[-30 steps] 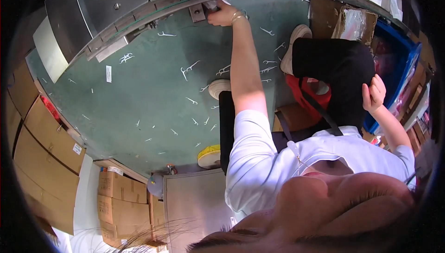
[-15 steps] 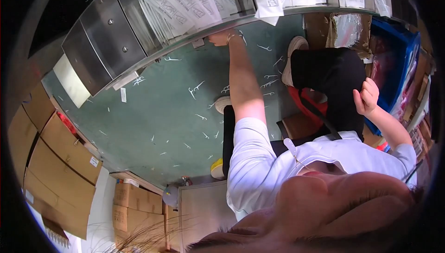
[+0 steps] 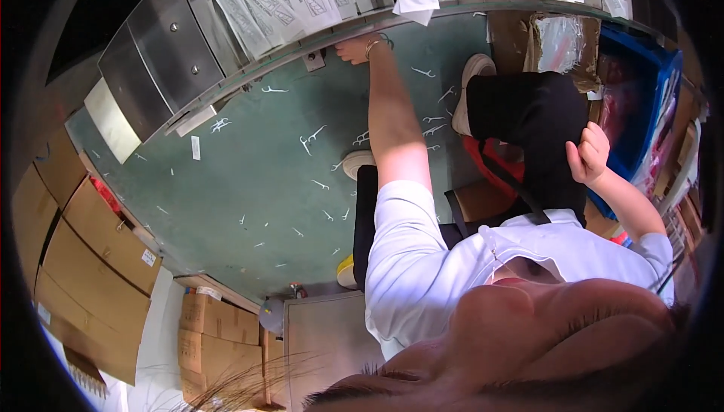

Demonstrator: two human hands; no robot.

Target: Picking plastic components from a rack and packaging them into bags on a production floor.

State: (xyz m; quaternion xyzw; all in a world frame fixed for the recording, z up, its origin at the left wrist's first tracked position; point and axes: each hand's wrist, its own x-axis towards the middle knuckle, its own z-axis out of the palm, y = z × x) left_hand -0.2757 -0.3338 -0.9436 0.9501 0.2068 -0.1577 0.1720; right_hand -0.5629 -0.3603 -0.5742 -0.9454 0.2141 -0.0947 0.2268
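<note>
Boxes [image 3: 90, 261] sit well left of our hands, on a green floor [image 3: 249, 178] strewn with small white picks [image 3: 309, 139]. Our left hand [image 3: 356, 48] reaches far forward, fingers curled at the metal cabinet's [image 3: 173, 42] base; whether it grips anything we cannot tell. Our right hand [image 3: 590, 154] rests half-curled on black trousers [image 3: 535, 121], beside a blue bin [image 3: 641, 103].

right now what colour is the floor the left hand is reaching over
Dull green floor, strewn with small white plastic bits; the left hand reaches to its far edge. Seen in the head view.
</note>
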